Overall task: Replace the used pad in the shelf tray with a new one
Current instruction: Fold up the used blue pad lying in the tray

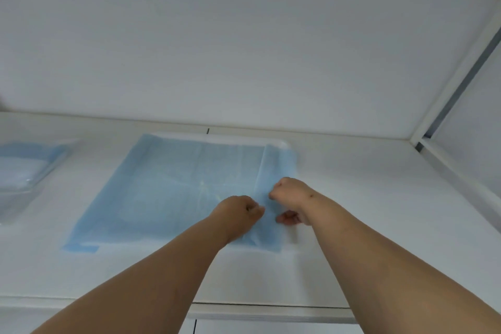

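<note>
A light blue pad [168, 192] lies spread over a clear shelf tray [282, 144], whose rim shows only at the far right corner. The pad has a vertical fold line on its right side. My left hand [238, 211] pinches the pad just left of that fold, near the front edge. My right hand [290, 198] has curled fingers pinching the pad's right strip, and its thumb shows below at the pad's edge. Both hands sit close together on the pad's right front part.
A second clear tray [35, 171] with a blue pad inside stands at the left on the same white shelf [366, 198]. A white back wall rises behind. A white frame post [455, 84] slants on the right. The shelf's front edge [271, 309] runs below my forearms.
</note>
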`<state>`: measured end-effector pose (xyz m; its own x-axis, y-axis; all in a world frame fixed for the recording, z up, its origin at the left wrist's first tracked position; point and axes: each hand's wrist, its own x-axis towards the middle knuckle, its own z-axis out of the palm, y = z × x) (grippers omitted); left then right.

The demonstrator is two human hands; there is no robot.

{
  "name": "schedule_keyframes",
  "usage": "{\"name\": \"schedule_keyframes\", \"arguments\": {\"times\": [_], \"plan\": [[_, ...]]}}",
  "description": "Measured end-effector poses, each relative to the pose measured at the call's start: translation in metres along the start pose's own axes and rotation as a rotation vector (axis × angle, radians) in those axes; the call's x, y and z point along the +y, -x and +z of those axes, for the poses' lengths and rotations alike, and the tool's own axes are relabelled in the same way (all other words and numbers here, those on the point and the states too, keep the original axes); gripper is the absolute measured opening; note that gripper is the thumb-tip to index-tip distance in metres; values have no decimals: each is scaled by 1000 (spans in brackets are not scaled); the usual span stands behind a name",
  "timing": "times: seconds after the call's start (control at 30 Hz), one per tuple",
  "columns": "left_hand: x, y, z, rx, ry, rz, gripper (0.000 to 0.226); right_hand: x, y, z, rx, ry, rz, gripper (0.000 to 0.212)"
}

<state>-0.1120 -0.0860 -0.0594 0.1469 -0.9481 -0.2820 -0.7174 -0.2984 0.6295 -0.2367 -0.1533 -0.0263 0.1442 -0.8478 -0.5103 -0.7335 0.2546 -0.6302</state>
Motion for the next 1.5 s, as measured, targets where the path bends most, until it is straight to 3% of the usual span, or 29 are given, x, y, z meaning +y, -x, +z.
{"name": "schedule_keyframes", "arguments": {"times": [0.13,0.27,0.4,0.5,0.67,0.77,0.9,1.13,1.2,1.4,1.5], "plan": [[-10,-6,3,29,-187,28,36,-1,9,0,-57,241,103,19],[-12,-3,9,75,-246,149,40,0,6,2,-23,287,102,20],[-3,7,10,17,-326,189,52,-1,-3,9,106,300,-4,5],[7,11,10,-41,-428,165,71,2,-8,14,172,342,-58,28],[9,8,10,-65,-442,118,74,4,-11,16,219,344,-244,24],[11,2,6,-52,-226,50,66,-8,-9,15,257,304,-385,29],[-1,-6,-11,-26,392,-115,63,-33,-6,19,202,283,-518,29],[-22,-15,-26,195,765,-302,28,-51,-5,32,29,-26,-481,16],[-23,-16,-31,243,723,-313,22,-55,-7,33,12,-123,-462,15],[-27,-23,-38,208,293,-231,61,-63,-23,38,32,-230,-429,20],[-30,-30,-38,174,67,-166,64,-58,-43,39,171,-194,-401,16]]}}
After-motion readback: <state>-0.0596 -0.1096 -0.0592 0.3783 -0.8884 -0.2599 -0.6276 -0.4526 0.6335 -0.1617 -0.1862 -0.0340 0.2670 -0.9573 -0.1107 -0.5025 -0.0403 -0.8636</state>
